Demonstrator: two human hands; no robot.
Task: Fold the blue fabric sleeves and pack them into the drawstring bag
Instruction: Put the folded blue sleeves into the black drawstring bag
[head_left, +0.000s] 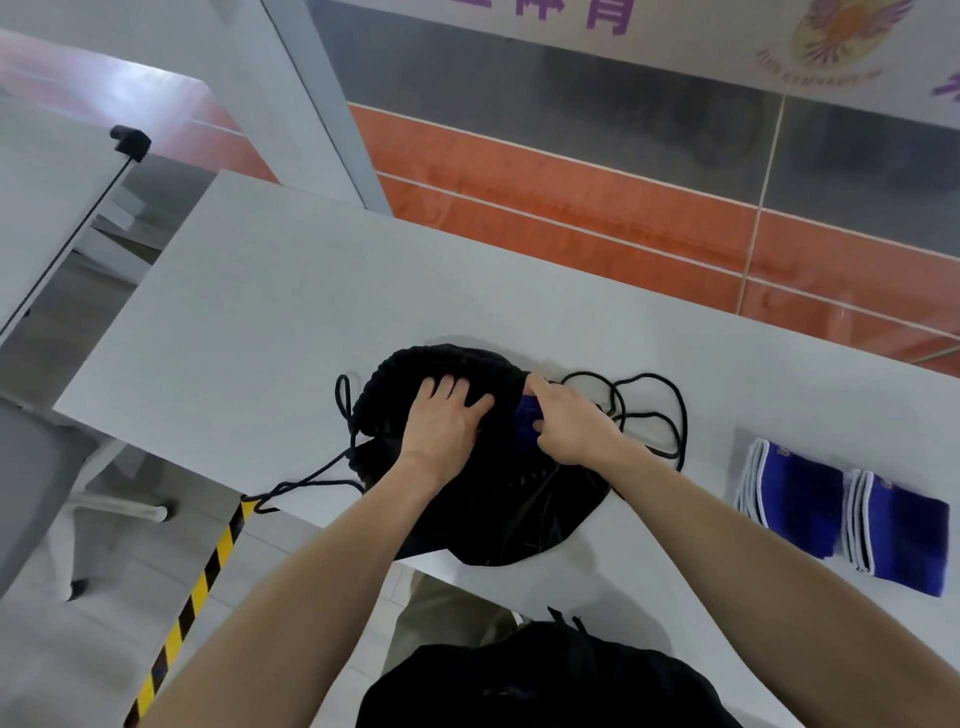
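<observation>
A black drawstring bag (498, 499) lies on the white table (270, 312), its lower part hanging over the near edge. My left hand (444, 421) lies flat on the bag's upper part with fingers spread. My right hand (569, 421) grips a folded blue sleeve (527, 426) at the bag's mouth; most of that sleeve is hidden by the hand and the bag. Two more folded blue sleeves with white trim lie to the right, one (795, 493) beside the other (898, 535). The bag's black cords (649, 410) loop on the table just right of my right hand.
Another length of cord (311, 480) trails off the table's left front edge. A yellow-and-black hazard tape strip (192, 597) runs along the floor. A white chair base (119, 509) stands at left. Orange and grey wall tiles rise behind the table.
</observation>
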